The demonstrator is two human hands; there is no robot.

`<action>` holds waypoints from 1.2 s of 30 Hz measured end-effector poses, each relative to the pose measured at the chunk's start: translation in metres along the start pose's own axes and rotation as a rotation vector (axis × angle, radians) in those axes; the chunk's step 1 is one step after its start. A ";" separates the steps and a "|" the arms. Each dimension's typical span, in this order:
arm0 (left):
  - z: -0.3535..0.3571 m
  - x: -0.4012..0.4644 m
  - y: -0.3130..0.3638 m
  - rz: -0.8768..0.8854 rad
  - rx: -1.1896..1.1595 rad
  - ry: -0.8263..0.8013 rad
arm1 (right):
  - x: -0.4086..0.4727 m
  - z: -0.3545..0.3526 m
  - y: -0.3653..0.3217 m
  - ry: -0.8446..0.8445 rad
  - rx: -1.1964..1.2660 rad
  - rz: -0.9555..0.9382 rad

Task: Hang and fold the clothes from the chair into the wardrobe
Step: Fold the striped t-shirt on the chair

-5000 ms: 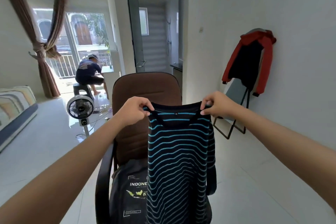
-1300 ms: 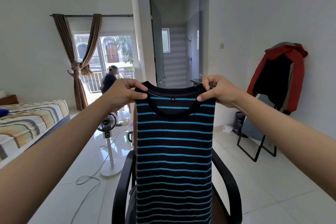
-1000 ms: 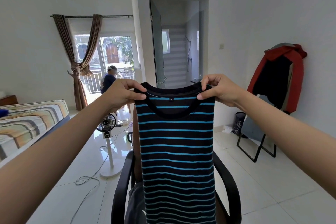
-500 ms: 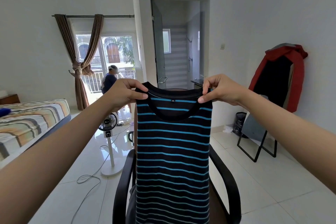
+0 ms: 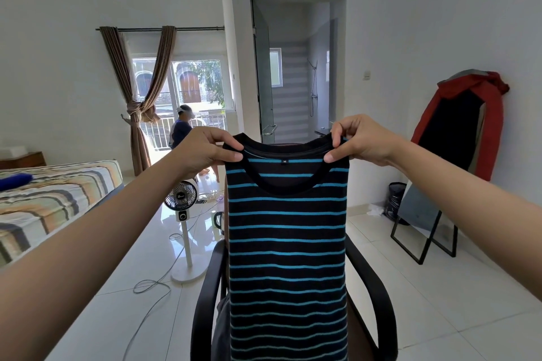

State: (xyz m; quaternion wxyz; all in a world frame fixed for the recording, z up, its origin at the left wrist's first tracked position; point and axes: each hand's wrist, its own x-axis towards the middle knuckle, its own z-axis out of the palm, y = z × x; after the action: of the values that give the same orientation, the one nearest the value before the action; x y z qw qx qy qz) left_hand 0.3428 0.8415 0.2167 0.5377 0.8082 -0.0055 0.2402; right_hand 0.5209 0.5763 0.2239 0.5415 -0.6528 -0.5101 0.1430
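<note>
Pinching the two shoulder corners of a black shirt with blue stripes [image 5: 287,243], both hands hold it up at arm's length so that it hangs flat and straight, neckline on top, with a small size tag showing inside the collar. The left hand [image 5: 202,149] has its thumb pressed on the front of the cloth beside the collar and its fingers curled over the top edge behind it; the right hand [image 5: 357,141] grips the other corner the same way, thumb in front, forefinger bent down over the seam, the remaining fingers folded close together. No gap shows between fingers and fabric on either side. Directly behind and below the shirt stands an office chair [image 5: 372,296], its black armrests visible on both sides of the hanging cloth, and a dark garment [image 5: 221,328] lies on the seat, mostly hidden. Farther off on the white tiled floor, to the left, a pedestal fan [image 5: 181,202] stands with its cable trailing. A bed with a striped cover [image 5: 55,199] sits along the left wall. To the right, a red and black jacket [image 5: 466,123] hangs over a leaning mirror. At the back, another person [image 5: 180,129] is by the curtained balcony door, beside an open doorway to a bathroom [image 5: 293,73].
</note>
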 end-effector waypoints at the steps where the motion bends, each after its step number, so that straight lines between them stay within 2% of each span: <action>1: 0.000 0.000 0.000 -0.002 -0.003 0.002 | 0.001 -0.001 0.000 -0.003 0.014 -0.003; 10: 0.010 0.009 -0.010 -0.028 -0.040 0.049 | 0.021 -0.007 0.018 0.004 0.102 0.031; 14: 0.011 0.022 -0.032 -0.130 -0.038 -0.034 | 0.033 -0.007 0.036 -0.017 0.036 0.089; 17: 0.005 0.036 -0.050 -0.227 0.055 -0.113 | 0.043 -0.009 0.053 -0.041 -0.094 0.155; 23: 0.004 0.089 -0.094 -0.341 0.349 -0.223 | 0.085 -0.013 0.098 -0.077 -0.222 0.242; 30: 0.000 0.167 -0.146 -0.439 0.287 -0.300 | 0.159 -0.035 0.161 -0.078 -0.246 0.330; 36: -0.011 0.227 -0.188 -0.444 0.376 -0.276 | 0.217 -0.047 0.205 -0.078 -0.246 0.364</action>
State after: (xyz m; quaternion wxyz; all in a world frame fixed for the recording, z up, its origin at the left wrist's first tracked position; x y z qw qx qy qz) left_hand 0.5898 0.9872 0.1467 0.4124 0.8998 0.1425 0.0018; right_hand 0.7558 0.7503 0.1460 0.4028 -0.7893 -0.4180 0.2000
